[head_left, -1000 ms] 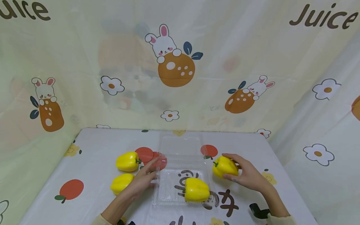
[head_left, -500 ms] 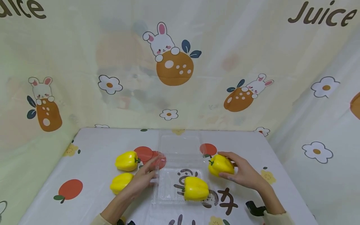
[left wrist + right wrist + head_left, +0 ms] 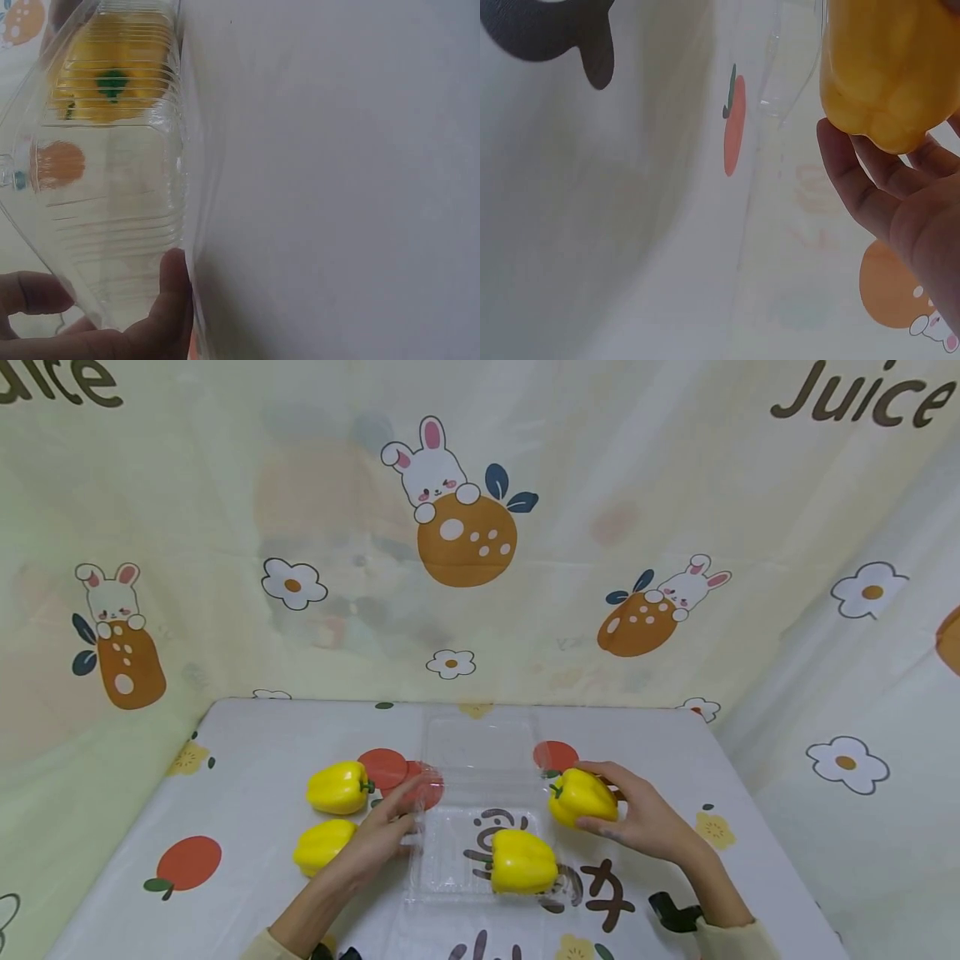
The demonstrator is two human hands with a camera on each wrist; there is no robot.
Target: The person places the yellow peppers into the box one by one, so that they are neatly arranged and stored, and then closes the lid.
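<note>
While the left hand [image 3: 378,837] pinches the clear tray [image 3: 450,868] edge, the right hand [image 3: 643,820] holds 1 yellow pepper [image 3: 581,797] beside it.

Count of objects on the table: four yellow bell peppers, one clear plastic container, two hands.

Four yellow bell peppers appear in the head view: one at left centre of the frame [image 3: 339,787], a second just below it [image 3: 323,846], a third at lower centre inside the tray [image 3: 522,862], and a fourth right of centre [image 3: 582,797]. One clear plastic clamshell container [image 3: 480,752] lies at centre, comprising two joined halves, a lid and a tray. Two hands are visible: the left hand [image 3: 382,839] at lower left of centre and the right hand [image 3: 648,822] at lower right. One table [image 3: 247,752] carries all of these items.
</note>
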